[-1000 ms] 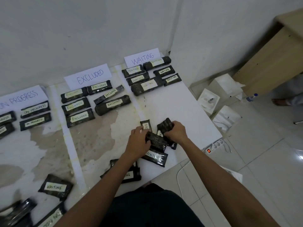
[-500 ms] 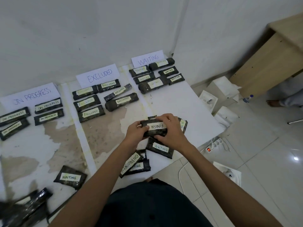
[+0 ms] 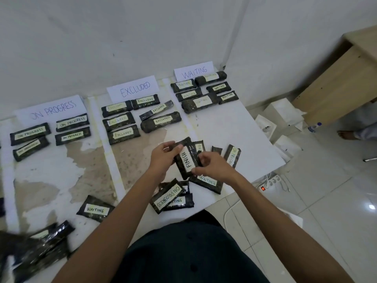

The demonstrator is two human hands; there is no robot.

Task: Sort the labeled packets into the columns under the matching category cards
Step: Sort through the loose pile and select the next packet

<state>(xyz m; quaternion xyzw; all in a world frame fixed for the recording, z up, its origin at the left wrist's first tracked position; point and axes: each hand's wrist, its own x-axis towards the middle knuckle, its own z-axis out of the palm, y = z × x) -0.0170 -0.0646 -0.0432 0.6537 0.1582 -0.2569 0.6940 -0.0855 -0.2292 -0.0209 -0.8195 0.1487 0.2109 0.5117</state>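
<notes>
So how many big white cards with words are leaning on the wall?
3. The ON PROGRESS card is on the left, the EXCLUDED card in the middle, and the WAITING card on the right. Another may sit out of view further left.

Glossy dark plastic FINISH packet [image 3: 186,159] with matt paper label; board [image 3: 234,135] smooth, perhaps peeling laminate.
</notes>
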